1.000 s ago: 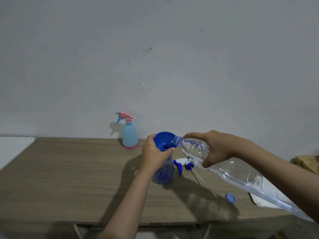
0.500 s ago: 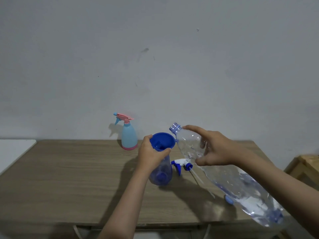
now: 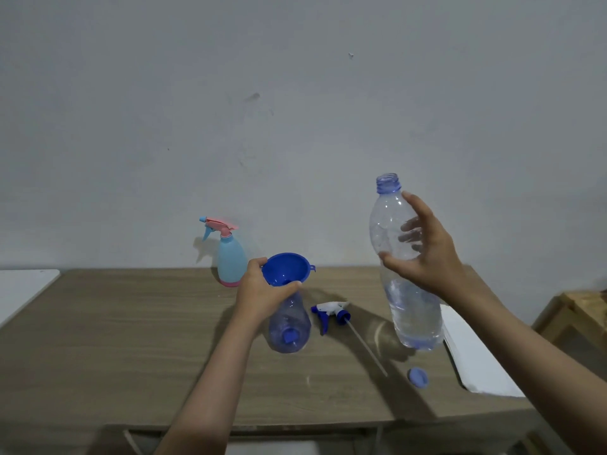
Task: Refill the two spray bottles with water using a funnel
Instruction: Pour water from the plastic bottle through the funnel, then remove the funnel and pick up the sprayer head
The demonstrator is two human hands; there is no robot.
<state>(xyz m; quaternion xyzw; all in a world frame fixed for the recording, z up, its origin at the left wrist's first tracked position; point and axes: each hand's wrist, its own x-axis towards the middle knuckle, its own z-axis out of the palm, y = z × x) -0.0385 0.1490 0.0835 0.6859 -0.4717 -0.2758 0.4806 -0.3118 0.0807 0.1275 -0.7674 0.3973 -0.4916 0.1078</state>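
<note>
On the wooden table (image 3: pixel 131 339), my left hand (image 3: pixel 262 292) clasps the blue plastic funnel (image 3: pixel 285 269); at three o'clock my right hand (image 3: pixel 423 254) grips the upright clear water bottle (image 3: pixel 402 267).

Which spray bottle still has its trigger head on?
The light blue spray bottle by the wall, with its pink trigger head on. The clear blue spray bottle under the left hand holds a funnel; its trigger head lies on the table.

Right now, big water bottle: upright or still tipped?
Upright. The water bottle in the right hand has its open neck pointing up, clear of the funnel.
</note>
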